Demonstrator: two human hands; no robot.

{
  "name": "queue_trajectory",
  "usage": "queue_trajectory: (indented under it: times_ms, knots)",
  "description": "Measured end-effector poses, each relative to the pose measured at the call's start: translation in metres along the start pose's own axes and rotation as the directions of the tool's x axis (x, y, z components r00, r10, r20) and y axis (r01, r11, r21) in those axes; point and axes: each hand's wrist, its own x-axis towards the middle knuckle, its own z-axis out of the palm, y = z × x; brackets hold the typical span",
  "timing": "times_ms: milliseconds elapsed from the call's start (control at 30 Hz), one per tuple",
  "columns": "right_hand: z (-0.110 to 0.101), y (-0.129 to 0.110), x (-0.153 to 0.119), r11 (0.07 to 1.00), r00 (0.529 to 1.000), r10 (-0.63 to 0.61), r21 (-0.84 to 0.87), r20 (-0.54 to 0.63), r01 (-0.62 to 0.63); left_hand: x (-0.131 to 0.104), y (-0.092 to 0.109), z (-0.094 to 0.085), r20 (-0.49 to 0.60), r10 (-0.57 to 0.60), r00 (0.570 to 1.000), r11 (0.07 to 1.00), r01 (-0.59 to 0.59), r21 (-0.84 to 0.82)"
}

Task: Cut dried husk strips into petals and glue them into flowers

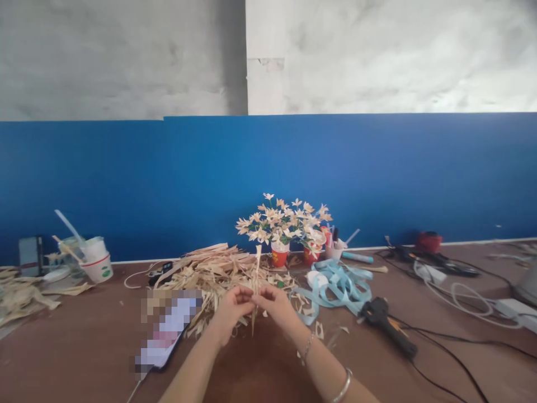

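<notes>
Between my two hands a thin strip of dried husk (258,263) stands nearly upright, its pale tip above my fingers and its narrow end below. My left hand (231,309) pinches it from the left, and my right hand (274,305) pinches it from the right, fingertips almost touching. Behind the hands spreads a heap of dried husk strips (197,268). Beyond it, pale artificial flowers (272,218) stand in a red and white cup (279,256), with a second red cup (311,254) beside it.
Light blue ribbon (342,282) lies tangled right of my hands, near a black glue gun (388,327) with cables. A phone (170,336) with a blurred screen lies left. A white paper cup (99,267) stands far left; a blue partition (126,179) closes the back.
</notes>
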Motion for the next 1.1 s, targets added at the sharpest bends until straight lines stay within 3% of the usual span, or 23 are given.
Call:
queue_trajectory:
  times_ms: [167,267,367,467,667,867,1000,1100]
  knots:
    - [-0.004,0.003,-0.006,0.994,0.997,0.055,0.094,0.055,-0.060,-0.007,-0.006,-0.005,0.129,-0.061,0.990,0.988,0.078,-0.134]
    - [-0.002,0.007,-0.007,1.000,1.000,0.001,-0.023,-0.009,-0.001,-0.010,-0.006,-0.003,0.156,-0.047,0.987,0.988,0.069,-0.139]
    - [0.002,0.010,-0.010,0.982,0.997,-0.065,-0.181,-0.049,0.055,-0.009,-0.009,0.000,0.106,-0.053,0.993,0.998,0.056,-0.029]
    - [0.006,0.012,-0.014,0.977,0.997,-0.076,-0.201,-0.034,0.067,-0.008,-0.012,-0.001,0.058,-0.047,0.997,0.998,0.045,0.041]
    - [0.004,0.008,-0.015,0.968,0.984,0.132,0.201,0.117,-0.153,-0.011,-0.005,-0.005,0.091,-0.127,0.988,0.987,0.135,-0.087]
    - [-0.001,0.001,-0.015,0.933,0.979,0.164,0.302,0.122,-0.194,-0.011,0.001,-0.002,0.085,-0.116,0.990,0.988,0.123,-0.092]
    - [-0.003,-0.004,-0.015,0.967,0.984,0.131,0.203,0.118,-0.153,-0.009,-0.001,-0.003,0.033,-0.097,0.995,0.993,0.098,-0.059]
    - [-0.012,-0.003,-0.010,0.997,0.999,0.042,0.060,-0.032,-0.040,-0.007,-0.001,-0.008,-0.064,-0.056,0.996,0.998,0.057,0.005]
